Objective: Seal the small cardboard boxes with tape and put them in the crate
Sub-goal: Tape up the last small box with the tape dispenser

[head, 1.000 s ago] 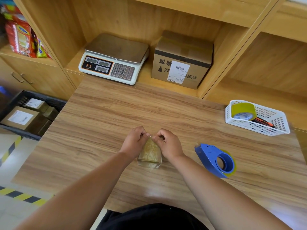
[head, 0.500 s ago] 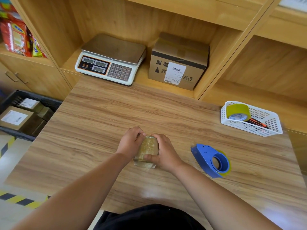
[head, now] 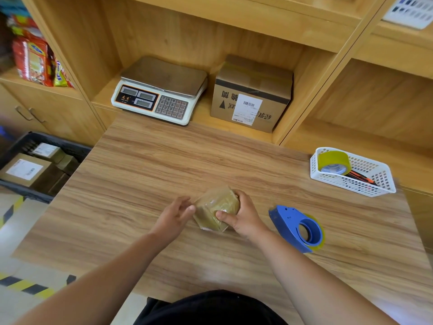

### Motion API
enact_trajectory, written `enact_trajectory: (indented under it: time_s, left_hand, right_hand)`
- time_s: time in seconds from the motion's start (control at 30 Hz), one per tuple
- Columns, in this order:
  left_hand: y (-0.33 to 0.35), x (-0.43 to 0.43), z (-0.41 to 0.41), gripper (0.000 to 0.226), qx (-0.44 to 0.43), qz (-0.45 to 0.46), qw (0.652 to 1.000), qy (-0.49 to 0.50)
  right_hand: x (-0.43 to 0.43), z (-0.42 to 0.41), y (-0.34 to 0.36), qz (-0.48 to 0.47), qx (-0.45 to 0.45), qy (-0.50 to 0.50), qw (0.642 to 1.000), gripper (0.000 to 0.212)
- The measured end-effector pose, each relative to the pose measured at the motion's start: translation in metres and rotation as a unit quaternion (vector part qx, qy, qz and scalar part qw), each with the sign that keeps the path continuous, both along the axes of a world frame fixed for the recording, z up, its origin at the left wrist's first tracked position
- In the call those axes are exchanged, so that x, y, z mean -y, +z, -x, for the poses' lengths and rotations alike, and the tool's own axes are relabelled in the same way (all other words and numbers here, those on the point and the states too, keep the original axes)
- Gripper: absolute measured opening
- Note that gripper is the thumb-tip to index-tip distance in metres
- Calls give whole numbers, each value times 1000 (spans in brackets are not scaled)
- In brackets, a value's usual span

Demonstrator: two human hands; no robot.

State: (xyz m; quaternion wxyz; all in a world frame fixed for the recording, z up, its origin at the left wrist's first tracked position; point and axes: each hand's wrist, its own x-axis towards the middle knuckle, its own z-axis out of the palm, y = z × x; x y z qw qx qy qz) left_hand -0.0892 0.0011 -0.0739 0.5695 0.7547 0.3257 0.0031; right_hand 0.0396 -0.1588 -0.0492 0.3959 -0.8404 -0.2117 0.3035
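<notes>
Small box, glossy tape-wrapped cardboard, tilted on wood-grain desk; my right hand grips it, left hand open, fingertips touching its left side.

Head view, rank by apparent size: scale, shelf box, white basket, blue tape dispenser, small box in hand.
1. scale and shelf box: look alike, unranked.
2. white basket.
3. blue tape dispenser.
4. small box, partly covered by the right hand.
The last two sit nearer the camera, so their true sizes are unsure.
</notes>
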Motion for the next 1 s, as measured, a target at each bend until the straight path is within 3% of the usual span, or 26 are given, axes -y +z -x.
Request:
enact_trajectory:
  time_s: [0.17, 0.3, 0.47, 0.6, 0.83, 0.9, 1.0]
  left_hand:
    - [-10, 11, 1, 74, -43, 51, 998, 20]
    - [-8, 16, -8, 81, -28, 91, 993, 74]
    - [3, 14, -15, 77, 21, 61, 991, 117]
    - [7, 16, -16, 75, 17, 11, 992, 128]
    - [11, 29, -15, 80, -4, 18, 989, 147]
    - [11, 30, -17, 72, -22, 9, 989, 147]
    - [11, 31, -21, 44, -53, 13, 992, 115]
  right_hand:
    - [5, 2, 1, -25, -88, -13, 996, 44]
    - [6, 5, 1, -55, -123, -50, 990, 40]
    - [7, 5, 3, -92, -170, -148, 970, 32]
    - [6, 12, 4, -79, -148, -176, 970, 37]
    - [-4, 22, -2, 8, -51, -179, 982, 45]
    - [-8, 24, 1, 44, -44, -169, 984, 52]
    - [-11, 22, -1, 101, -49, -130, 985, 65]
